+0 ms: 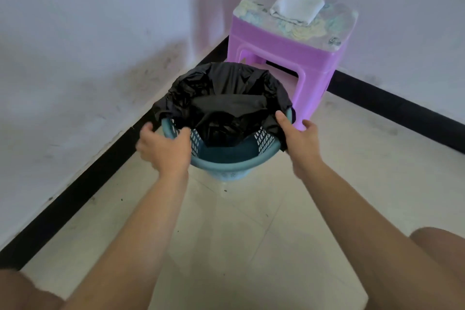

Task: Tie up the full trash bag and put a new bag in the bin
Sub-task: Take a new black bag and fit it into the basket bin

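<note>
A round teal bin (234, 166) with slotted walls stands on the tiled floor in a room corner. A black trash bag (226, 93) hangs inside it, its mouth folded over the far, left and right parts of the rim; the near rim is bare and teal. My left hand (163, 146) grips the bag's edge at the left rim, fingers curled over it. My right hand (299, 133) pinches the bag's edge at the right rim, thumb inside. No tied full bag is in view.
A purple plastic stool (284, 58) stands just behind the bin on the right, with a folded white cloth (297, 6) on top. White walls with black skirting (83, 181) meet in the corner. My bare knees show at the bottom corners.
</note>
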The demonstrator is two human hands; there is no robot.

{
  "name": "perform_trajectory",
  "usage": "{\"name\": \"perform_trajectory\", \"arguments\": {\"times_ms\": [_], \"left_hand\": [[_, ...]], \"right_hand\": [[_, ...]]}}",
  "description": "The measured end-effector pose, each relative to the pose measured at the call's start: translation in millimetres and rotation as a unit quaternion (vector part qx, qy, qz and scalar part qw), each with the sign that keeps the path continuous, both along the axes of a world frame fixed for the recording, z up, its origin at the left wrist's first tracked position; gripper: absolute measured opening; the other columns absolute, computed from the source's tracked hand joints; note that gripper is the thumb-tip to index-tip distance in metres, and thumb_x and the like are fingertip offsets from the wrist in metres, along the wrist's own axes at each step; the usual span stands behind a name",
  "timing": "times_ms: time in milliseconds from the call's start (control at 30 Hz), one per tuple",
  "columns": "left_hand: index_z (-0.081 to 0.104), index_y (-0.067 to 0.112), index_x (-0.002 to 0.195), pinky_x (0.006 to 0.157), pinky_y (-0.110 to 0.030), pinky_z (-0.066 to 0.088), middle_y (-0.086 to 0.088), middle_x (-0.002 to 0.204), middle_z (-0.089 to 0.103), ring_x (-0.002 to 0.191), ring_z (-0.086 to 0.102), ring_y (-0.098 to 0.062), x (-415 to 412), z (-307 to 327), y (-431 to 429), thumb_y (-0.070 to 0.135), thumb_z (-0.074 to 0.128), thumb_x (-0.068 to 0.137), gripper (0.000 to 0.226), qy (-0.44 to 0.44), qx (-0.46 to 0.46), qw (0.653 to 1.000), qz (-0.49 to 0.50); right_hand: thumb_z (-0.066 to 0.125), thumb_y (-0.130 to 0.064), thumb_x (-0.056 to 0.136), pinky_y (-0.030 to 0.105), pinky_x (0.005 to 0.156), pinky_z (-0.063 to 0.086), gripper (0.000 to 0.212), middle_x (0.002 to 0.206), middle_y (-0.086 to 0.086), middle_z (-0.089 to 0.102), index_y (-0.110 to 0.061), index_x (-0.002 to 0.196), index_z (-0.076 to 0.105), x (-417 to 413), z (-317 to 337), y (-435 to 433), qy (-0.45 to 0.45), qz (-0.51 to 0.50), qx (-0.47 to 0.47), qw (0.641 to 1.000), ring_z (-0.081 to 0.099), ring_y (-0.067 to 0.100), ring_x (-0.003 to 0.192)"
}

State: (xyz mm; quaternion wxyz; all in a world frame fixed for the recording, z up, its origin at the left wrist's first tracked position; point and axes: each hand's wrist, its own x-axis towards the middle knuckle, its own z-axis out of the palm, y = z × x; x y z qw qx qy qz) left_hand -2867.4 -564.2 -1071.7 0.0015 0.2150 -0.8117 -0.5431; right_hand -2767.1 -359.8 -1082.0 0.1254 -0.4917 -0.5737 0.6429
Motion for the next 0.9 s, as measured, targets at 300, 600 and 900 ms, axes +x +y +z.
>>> {"name": "perform_trajectory", "arguments": {"times_ms": [300,600,900], "left_hand": [[0.05,0.015,0.118,0.083,-0.037,0.042,-0.007,0.124,0.039,0.11,0.045,-0.022,-16.1,15.7,15.8,0.075,0.055,0.076,0.073,-0.029,0.039,0.996,0.079],[0.061,0.021,0.078,0.081,-0.04,0.055,-0.003,0.099,0.067,0.094,0.063,-0.025,-43.5,5.0,7.6,0.034,0.064,0.068,0.016,-0.09,0.104,0.987,0.087],[0.06,0.012,0.085,0.053,-0.023,0.046,0.003,0.069,0.064,0.06,0.056,-0.009,36.9,-24.6,-23.4,0.017,0.07,0.079,0.014,-0.095,0.351,0.917,0.165]], "right_hand": [[0.074,-0.048,0.081,0.037,0.084,0.058,0.061,0.118,0.003,0.062,-0.018,0.125,0.043,9.7,-5.8,-42.5,0.057,-0.106,-0.131,0.984,0.066,0.018,0.098],[0.051,-0.02,0.101,0.028,0.07,0.056,0.011,0.109,0.004,0.07,-0.02,0.106,0.06,24.0,-3.9,-41.2,0.123,-0.142,-0.121,0.975,0.072,0.018,0.091],[0.056,-0.029,0.1,0.022,0.058,0.052,0.017,0.097,0.004,0.061,-0.016,0.105,0.065,20.0,-40.9,-26.8,0.058,-0.103,-0.187,0.975,0.061,0.014,0.07]]}}
